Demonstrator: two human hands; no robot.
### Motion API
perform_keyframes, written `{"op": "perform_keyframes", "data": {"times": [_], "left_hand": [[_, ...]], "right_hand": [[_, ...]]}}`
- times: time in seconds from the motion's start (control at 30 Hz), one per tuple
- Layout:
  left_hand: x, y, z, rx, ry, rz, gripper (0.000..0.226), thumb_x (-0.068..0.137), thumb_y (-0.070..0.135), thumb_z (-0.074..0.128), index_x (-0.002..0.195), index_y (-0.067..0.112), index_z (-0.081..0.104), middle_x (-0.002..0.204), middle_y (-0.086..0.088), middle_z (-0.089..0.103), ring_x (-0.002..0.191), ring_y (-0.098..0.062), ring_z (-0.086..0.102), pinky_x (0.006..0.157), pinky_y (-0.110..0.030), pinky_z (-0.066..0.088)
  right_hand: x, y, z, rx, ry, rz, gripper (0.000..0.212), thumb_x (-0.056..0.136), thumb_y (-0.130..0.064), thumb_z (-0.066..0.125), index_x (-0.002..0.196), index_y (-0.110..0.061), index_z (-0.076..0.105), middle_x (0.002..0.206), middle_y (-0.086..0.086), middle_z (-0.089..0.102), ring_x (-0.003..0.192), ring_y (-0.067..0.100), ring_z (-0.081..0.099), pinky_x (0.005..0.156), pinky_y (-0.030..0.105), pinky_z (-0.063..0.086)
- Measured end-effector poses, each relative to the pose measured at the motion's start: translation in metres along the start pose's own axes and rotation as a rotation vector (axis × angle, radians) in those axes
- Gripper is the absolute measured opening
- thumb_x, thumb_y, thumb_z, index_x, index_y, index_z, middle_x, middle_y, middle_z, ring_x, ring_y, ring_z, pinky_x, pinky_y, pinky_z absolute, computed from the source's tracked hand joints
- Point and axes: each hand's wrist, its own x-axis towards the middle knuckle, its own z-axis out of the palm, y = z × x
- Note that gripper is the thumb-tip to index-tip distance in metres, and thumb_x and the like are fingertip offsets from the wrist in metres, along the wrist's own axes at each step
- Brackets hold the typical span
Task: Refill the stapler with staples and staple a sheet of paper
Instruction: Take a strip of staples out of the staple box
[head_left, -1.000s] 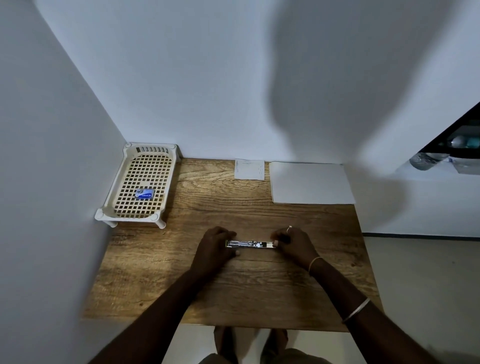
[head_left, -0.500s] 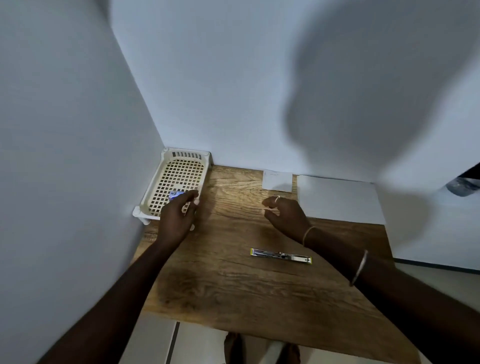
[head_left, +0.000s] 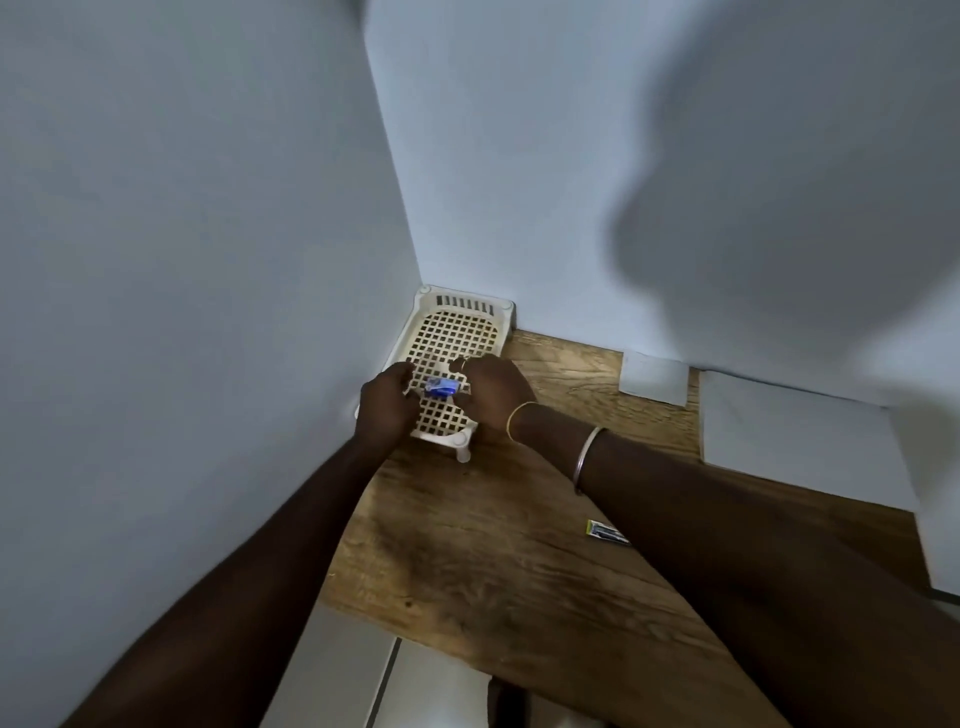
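Note:
A small blue staple box (head_left: 441, 387) is held between both hands just above the cream lattice tray (head_left: 457, 322) in the table's far left corner. My left hand (head_left: 385, 408) grips its left end and my right hand (head_left: 491, 392) grips its right end. The stapler (head_left: 605, 533) lies opened flat on the wooden table (head_left: 493, 545), mostly hidden behind my right forearm; only its yellow-tipped left end shows. A white sheet of paper (head_left: 795, 447) lies at the table's far right.
A small white card (head_left: 655, 376) lies against the back wall between tray and sheet. White walls close in the table on the left and at the back. The table's near edge runs diagonally above a pale floor.
My right hand has moved left from mid-table to the tray and joined the left hand on the blue staple box. The view has swung left, so the stapler now sits lower right.

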Motion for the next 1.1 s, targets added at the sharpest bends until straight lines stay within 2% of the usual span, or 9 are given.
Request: {"op": "perform_keyframes", "data": {"times": [0.13, 0.27, 0.37, 0.53, 0.63, 0.7, 0.77, 0.93, 1.1], "left_hand": [[0.01, 0.001, 0.007, 0.023, -0.028, -0.009, 0.044, 0.091, 0.0, 0.059, 0.134, 0.007, 0.064, 0.13, -0.016, 0.069, 0.121, -0.032, 0.065, 0.104, -0.036, 0.047], [0.014, 0.002, 0.016, 0.006, -0.044, -0.046, 0.043, 0.093, -0.001, 0.057, 0.135, 0.008, 0.063, 0.134, -0.015, 0.068, 0.124, -0.03, 0.062, 0.102, -0.03, 0.043], [0.012, 0.006, 0.017, -0.081, -0.013, -0.089, 0.043, 0.093, -0.003, 0.057, 0.134, 0.007, 0.065, 0.134, -0.015, 0.067, 0.125, -0.029, 0.061, 0.102, -0.031, 0.043], [-0.01, 0.022, 0.005, -0.437, 0.032, -0.079, 0.035, 0.091, -0.003, 0.066, 0.123, 0.009, 0.068, 0.117, -0.008, 0.073, 0.107, -0.021, 0.07, 0.101, -0.044, 0.054], [-0.037, 0.038, 0.005, -0.626, 0.001, -0.044, 0.034, 0.09, 0.004, 0.075, 0.123, 0.01, 0.07, 0.115, -0.006, 0.074, 0.103, -0.019, 0.072, 0.093, -0.04, 0.059], [-0.06, 0.051, 0.009, -0.822, -0.046, -0.028, 0.033, 0.089, 0.003, 0.076, 0.12, 0.012, 0.071, 0.113, -0.004, 0.077, 0.104, -0.02, 0.074, 0.088, -0.038, 0.061], [-0.084, 0.063, 0.015, -0.967, -0.088, 0.013, 0.034, 0.089, 0.003, 0.076, 0.121, 0.012, 0.07, 0.115, -0.005, 0.078, 0.107, -0.02, 0.074, 0.087, -0.033, 0.06], [-0.132, 0.089, 0.029, -1.152, -0.149, 0.07, 0.034, 0.084, 0.001, 0.078, 0.116, 0.009, 0.071, 0.111, -0.013, 0.078, 0.104, -0.022, 0.074, 0.088, -0.028, 0.058], [-0.167, 0.11, 0.036, -1.195, -0.152, 0.147, 0.03, 0.075, 0.005, 0.082, 0.101, 0.019, 0.075, 0.101, -0.009, 0.08, 0.097, -0.018, 0.076, 0.079, -0.024, 0.059]], "right_hand": [[0.018, -0.006, 0.021, -0.121, 0.002, -0.023, 0.042, 0.089, -0.037, 0.068, 0.125, -0.015, 0.065, 0.112, 0.012, 0.074, 0.106, 0.033, 0.067, 0.088, 0.04, 0.052], [0.023, -0.004, 0.036, -0.141, 0.05, 0.009, 0.022, 0.091, -0.024, 0.063, 0.108, -0.01, 0.069, 0.101, 0.014, 0.074, 0.096, 0.034, 0.068, 0.081, 0.039, 0.05], [0.02, 0.0, 0.038, -0.049, 0.085, 0.045, 0.017, 0.092, -0.022, 0.064, 0.102, -0.009, 0.07, 0.101, 0.013, 0.074, 0.096, 0.033, 0.068, 0.079, 0.036, 0.05], [-0.009, 0.003, 0.011, 0.358, 0.199, 0.093, 0.04, 0.086, -0.016, 0.075, 0.124, -0.005, 0.067, 0.115, 0.014, 0.074, 0.105, 0.028, 0.069, 0.091, 0.037, 0.056], [-0.044, 0.002, -0.013, 0.612, 0.341, 0.094, 0.048, 0.081, -0.009, 0.079, 0.127, -0.012, 0.064, 0.112, 0.006, 0.075, 0.097, 0.009, 0.07, 0.085, 0.021, 0.056], [-0.071, 0.001, -0.03, 0.706, 0.387, 0.083, 0.05, 0.081, -0.01, 0.081, 0.127, -0.015, 0.063, 0.113, 0.001, 0.075, 0.1, 0.005, 0.071, 0.088, 0.021, 0.057], [-0.1, 0.002, -0.047, 0.777, 0.41, 0.066, 0.051, 0.081, -0.012, 0.082, 0.127, -0.016, 0.061, 0.116, -0.003, 0.074, 0.104, 0.006, 0.072, 0.09, 0.024, 0.058], [-0.169, 0.009, -0.083, 0.837, 0.412, 0.077, 0.055, 0.079, -0.02, 0.087, 0.127, -0.025, 0.06, 0.113, -0.006, 0.075, 0.102, 0.002, 0.072, 0.085, 0.014, 0.054], [-0.219, 0.011, -0.102, 0.824, 0.362, 0.133, 0.059, 0.076, -0.029, 0.087, 0.126, -0.04, 0.058, 0.107, -0.011, 0.077, 0.099, 0.002, 0.073, 0.085, 0.017, 0.056]]}}
